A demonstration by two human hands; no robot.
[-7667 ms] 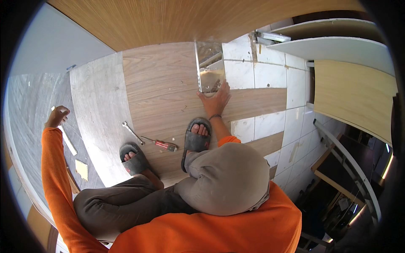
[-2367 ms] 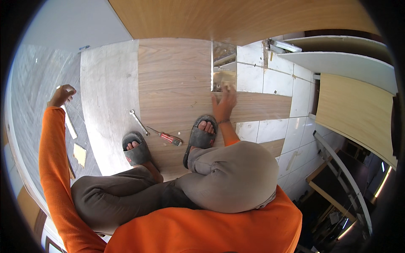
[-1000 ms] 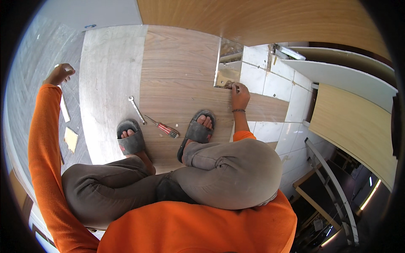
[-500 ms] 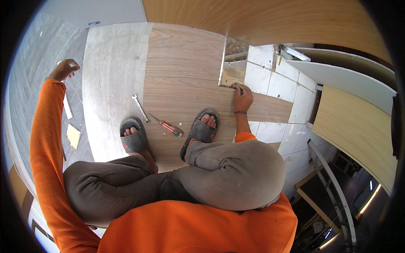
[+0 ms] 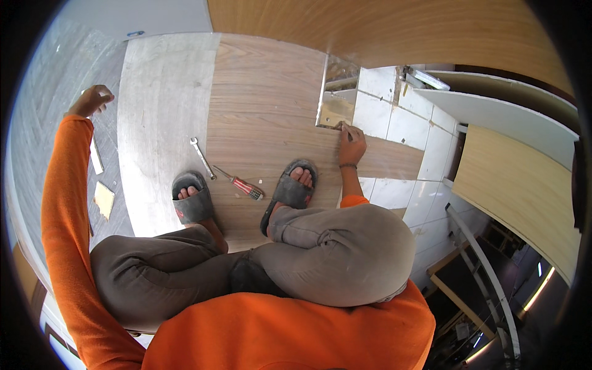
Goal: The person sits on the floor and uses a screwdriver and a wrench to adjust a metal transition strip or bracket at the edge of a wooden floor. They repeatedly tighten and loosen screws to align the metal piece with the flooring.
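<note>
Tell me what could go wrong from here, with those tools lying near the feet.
1. The screwdriver lies loose between the sandals; a shifting foot might step on it and slip.
2. The wrench lies beside the left sandal, so it could be kicked or trip the person.
3. The bare right hand is at the corner of the rectangular patch; a sharp edge, if there is one, might scrape the fingers.

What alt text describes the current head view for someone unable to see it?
A person's bare right hand, fingers bunched, is at the near edge of a brown rectangular patch beside white tiles; the bare left hand is near a thin white strip. A silver metal wrench and red-striped screwdriver lie near dark grey sandals.
</note>
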